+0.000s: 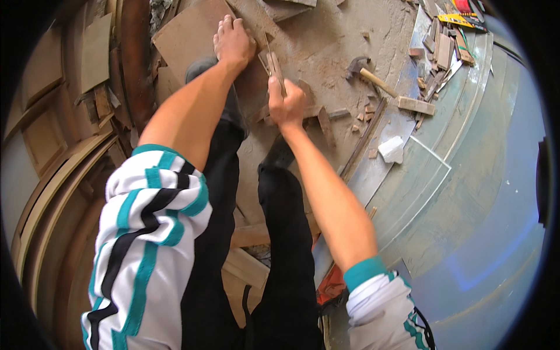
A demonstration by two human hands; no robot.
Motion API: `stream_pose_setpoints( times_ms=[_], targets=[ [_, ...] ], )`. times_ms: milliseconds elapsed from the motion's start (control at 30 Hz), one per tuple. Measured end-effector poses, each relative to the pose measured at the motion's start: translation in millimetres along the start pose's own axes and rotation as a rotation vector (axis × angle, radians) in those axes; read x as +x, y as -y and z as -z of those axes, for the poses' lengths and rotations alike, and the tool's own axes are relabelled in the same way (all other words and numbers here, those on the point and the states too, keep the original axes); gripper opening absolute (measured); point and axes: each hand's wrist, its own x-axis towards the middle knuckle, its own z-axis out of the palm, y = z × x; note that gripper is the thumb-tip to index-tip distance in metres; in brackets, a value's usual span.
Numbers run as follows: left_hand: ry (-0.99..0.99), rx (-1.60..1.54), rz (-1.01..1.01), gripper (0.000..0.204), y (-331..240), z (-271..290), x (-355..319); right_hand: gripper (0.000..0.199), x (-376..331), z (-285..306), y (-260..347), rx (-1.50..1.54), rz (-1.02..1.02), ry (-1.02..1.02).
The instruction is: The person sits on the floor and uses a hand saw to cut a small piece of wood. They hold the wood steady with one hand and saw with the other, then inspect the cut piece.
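Note:
My left hand (234, 42) lies on a flat brown board (189, 32) at the upper middle, fingers stretched out toward its far edge. Just right of it and nearer, my right hand (287, 105) is wrapped round a wooden-handled tool (272, 61). A thin dark point rises beyond the handle, like a blade seen edge-on; the exact kind of tool does not show. My left shoe (201, 68) is at the board's near side, partly covered by my left forearm. Wood strips (325, 123) lie to the right of my right hand.
A hammer (373, 79) lies right of my hands, near a short wood block (416, 105) and a white lump (391, 150). Wood offcuts (444, 49) pile up at the upper right beside a yellow-and-black item (464, 21). Panels and curved frames (64, 192) stand along the left.

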Motion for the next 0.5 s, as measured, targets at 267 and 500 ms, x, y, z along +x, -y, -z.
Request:
stream_pose_setpoints(
  times_ms=[267,500],
  targets=[
    [0.524,0.29,-0.229,0.034,-33.9,80.1,-4.3,0.045,29.9,0.5,16.8,0.036,-0.064,0.025],
    [-0.057,-0.107,0.313,0.044,-26.8,7.0,40.4,0.047,50.1,-2.0,29.9,0.002,-0.097,0.127]
  ],
)
